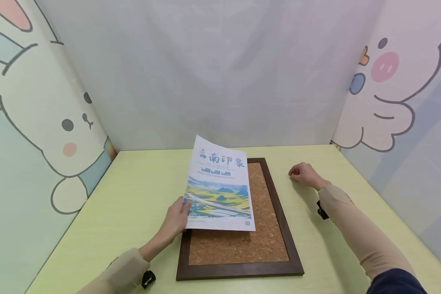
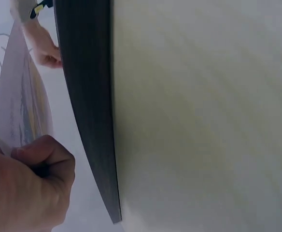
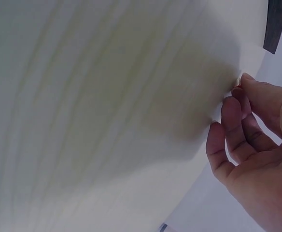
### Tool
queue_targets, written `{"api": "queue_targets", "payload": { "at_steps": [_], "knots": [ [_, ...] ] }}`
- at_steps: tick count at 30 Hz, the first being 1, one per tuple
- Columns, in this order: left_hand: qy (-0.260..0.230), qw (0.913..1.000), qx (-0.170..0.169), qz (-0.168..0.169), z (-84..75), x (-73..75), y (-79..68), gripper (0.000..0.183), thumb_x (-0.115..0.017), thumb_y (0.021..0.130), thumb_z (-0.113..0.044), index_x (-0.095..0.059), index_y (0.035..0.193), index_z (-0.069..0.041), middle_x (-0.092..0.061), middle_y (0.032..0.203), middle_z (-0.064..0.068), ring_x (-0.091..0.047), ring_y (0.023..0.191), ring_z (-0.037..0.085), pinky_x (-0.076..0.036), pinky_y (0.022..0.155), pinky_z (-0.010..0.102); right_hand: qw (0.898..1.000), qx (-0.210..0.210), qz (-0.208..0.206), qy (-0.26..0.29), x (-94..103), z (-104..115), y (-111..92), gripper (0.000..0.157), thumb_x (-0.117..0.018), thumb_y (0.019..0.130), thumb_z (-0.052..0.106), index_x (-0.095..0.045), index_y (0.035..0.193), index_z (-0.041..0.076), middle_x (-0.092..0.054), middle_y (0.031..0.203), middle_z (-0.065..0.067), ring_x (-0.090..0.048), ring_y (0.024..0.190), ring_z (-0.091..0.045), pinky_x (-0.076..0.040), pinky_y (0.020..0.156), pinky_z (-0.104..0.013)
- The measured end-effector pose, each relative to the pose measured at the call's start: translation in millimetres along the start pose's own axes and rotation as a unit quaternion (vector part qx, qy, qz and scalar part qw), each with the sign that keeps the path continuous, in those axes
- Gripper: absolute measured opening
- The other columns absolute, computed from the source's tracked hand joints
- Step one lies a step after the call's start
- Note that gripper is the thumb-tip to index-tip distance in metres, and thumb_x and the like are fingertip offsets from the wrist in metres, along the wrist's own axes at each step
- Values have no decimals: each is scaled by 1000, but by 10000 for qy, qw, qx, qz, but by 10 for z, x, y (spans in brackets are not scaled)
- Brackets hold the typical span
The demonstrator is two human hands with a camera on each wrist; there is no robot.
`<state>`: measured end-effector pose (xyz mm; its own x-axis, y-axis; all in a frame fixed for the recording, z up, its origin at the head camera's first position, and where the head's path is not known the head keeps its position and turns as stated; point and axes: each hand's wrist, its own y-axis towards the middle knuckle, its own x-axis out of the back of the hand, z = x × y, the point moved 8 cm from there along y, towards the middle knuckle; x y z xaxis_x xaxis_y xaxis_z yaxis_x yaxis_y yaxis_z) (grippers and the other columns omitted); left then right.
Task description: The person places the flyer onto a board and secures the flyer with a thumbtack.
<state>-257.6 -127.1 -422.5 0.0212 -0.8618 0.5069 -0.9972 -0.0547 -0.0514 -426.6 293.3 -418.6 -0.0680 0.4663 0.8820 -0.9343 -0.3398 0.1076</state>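
A printed poster (image 1: 218, 183) with blue Chinese lettering and a landscape picture is gripped by my left hand (image 1: 178, 214) at its lower left edge. It is held up over a cork board (image 1: 239, 247) with a dark brown frame, hiding the board's upper left part. In the left wrist view my left thumb (image 2: 47, 150) presses on the sheet (image 2: 22, 92). My right hand (image 1: 305, 174) is right of the board, fingertips at the tabletop. Its thumb and index tips meet in the right wrist view (image 3: 257, 130); I cannot tell whether something small is between them.
The board lies on a pale yellow-green wood-grain table (image 1: 132, 196). A plain pale backdrop (image 1: 220, 73) stands behind it. Cartoon-printed panels, a rabbit (image 1: 44, 122) at left and a pink-nosed figure (image 1: 397, 94) at right, close off the sides.
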Motion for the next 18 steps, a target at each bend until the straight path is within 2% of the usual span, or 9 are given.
{"api": "queue_targets", "payload": {
  "at_steps": [4,7,9,13,18],
  "knots": [
    [64,9999,-34,142,-40,-148,-30,32,-37,105,-15,-49,126,5,-67,93,16,-62,70,16,-49,53,29,10000,-17,-25,-7,-2,15,-1,11,-65,85,0,-71,91,-7,-67,79,-16,-50,68,-15,-40,64,-27],
    [147,9996,-100,229,-80,-221,-47,32,-37,104,-13,-49,124,8,-66,96,17,-62,77,16,-49,60,28,10000,-65,-16,3,-9,10,3,11,-65,85,0,-71,92,-7,-67,80,-16,-51,68,-15,-40,64,-27],
    [129,9995,-62,297,-88,-257,-61,31,-37,104,-13,-50,122,9,-64,92,16,-61,72,16,-48,54,29,10000,-72,-5,-7,-10,9,1,12,-65,86,1,-71,92,-7,-67,81,-16,-52,69,-16,-41,65,-28],
    [71,9989,30,470,-86,-310,-103,29,-37,104,-14,-51,117,8,-62,82,13,-52,50,13,-40,39,27,10000,-69,-24,-68,-1,-5,-9,11,-65,85,0,-71,92,-7,-69,82,-16,-55,70,-15,-42,66,-29],
    [-116,9964,107,834,-69,-391,-162,29,-35,104,-14,-48,117,8,-61,72,11,-42,33,11,-37,32,27,10000,-57,-35,-63,0,-36,-12,11,-65,85,0,-71,92,-6,-69,81,-16,-55,69,-16,-43,66,-29]
  ]
}}
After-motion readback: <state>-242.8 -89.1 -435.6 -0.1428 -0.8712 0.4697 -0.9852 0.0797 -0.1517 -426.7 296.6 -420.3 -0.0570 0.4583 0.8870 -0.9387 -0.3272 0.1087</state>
